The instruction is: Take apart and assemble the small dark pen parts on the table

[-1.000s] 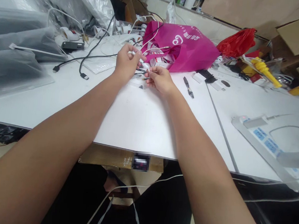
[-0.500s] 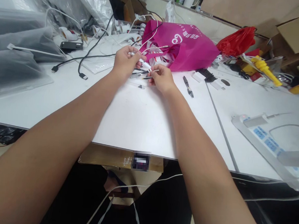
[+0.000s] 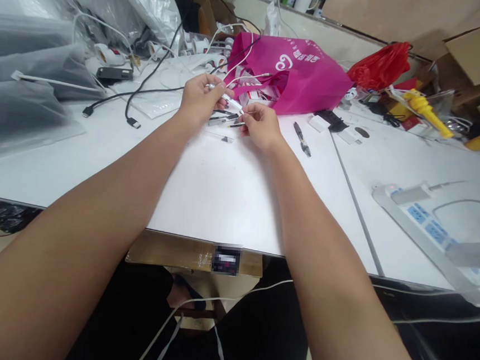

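Observation:
My left hand (image 3: 203,95) is closed around a slim white pen-shaped tube (image 3: 235,105), which slants down toward the right. At its lower right end, the fingertips of my right hand (image 3: 260,126) are pinched together on it. Exactly what is between those right fingertips is too small to make out. Under and between my hands lie several thin black and clear sticks (image 3: 219,120), like pen parts. Just nearer to me is a small clear piece with a dark tip (image 3: 227,139). A black pen (image 3: 302,139) rests to the right of my right hand.
Behind my hands a magenta bag (image 3: 311,80) lies with its mouth toward me. Black cables (image 3: 135,103) and grey plastic pouches (image 3: 23,105) are on the left. A power strip (image 3: 425,221) sits at the right, with a red plastic bag (image 3: 380,66) farther back.
Both hands stay in nearly the same place around the white tube. My right fingers have shifted slightly, and the small clear piece below shows more fully.

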Demonstrator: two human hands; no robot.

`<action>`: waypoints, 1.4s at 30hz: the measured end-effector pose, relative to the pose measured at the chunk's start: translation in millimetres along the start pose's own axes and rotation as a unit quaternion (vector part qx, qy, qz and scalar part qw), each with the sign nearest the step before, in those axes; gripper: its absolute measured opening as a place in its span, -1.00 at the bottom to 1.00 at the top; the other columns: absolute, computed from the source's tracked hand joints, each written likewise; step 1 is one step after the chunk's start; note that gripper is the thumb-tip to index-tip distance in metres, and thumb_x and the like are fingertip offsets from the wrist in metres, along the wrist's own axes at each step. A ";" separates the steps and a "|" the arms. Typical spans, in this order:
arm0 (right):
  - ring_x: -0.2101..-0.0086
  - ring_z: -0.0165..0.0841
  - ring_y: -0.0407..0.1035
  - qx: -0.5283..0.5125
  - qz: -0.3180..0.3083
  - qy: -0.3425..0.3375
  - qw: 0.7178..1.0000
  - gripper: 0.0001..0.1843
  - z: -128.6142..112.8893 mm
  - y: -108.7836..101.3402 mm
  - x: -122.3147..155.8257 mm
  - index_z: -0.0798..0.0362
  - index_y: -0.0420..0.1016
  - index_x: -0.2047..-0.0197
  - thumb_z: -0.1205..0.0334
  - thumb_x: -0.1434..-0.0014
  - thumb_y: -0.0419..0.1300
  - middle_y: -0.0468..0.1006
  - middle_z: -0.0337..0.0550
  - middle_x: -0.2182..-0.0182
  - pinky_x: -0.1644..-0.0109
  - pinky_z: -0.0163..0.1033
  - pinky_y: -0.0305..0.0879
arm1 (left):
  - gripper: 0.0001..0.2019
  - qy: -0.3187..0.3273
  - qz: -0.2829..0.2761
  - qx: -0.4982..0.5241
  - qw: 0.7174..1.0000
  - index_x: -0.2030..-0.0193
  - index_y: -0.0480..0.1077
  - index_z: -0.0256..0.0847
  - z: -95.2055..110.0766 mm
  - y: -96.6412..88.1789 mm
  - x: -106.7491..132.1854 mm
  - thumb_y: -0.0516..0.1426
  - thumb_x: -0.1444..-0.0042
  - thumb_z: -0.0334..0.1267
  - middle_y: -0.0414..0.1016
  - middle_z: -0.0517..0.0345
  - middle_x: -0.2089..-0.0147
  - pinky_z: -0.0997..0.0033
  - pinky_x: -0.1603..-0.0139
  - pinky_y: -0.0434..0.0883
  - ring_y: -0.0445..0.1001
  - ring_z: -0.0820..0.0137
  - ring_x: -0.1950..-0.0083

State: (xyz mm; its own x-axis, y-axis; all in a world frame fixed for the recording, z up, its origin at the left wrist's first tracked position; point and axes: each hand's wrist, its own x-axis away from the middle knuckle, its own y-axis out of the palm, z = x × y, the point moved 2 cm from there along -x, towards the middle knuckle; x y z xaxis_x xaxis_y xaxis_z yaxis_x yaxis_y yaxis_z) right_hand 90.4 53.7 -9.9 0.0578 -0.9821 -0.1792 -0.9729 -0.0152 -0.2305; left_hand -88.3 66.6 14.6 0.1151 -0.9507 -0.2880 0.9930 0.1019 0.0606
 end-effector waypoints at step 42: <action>0.01 -0.37 0.52 -0.106 0.057 -0.025 0.992 -0.67 -9.1 -7.1 -8.9 -0.19 0.54 -0.11 0.14 -0.32 0.43 0.73 -0.35 0.23 -0.24 -0.15 0.48 | -0.77 0.057 -0.204 -0.148 0.966 0.30 0.49 -0.09 -7.5 21.7 26.0 0.31 -0.39 -0.12 0.49 0.18 0.42 0.31 0.33 0.47 0.50 0.33 0.32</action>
State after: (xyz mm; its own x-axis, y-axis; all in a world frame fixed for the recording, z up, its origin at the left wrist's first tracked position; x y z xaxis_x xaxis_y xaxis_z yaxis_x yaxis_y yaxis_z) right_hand 94.8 60.8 2.1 -0.0491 -0.9695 -0.2402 -0.9987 0.0510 -0.0016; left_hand -63.6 46.3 1.3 -0.3015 -0.8930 -0.3343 0.9189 -0.1785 -0.3518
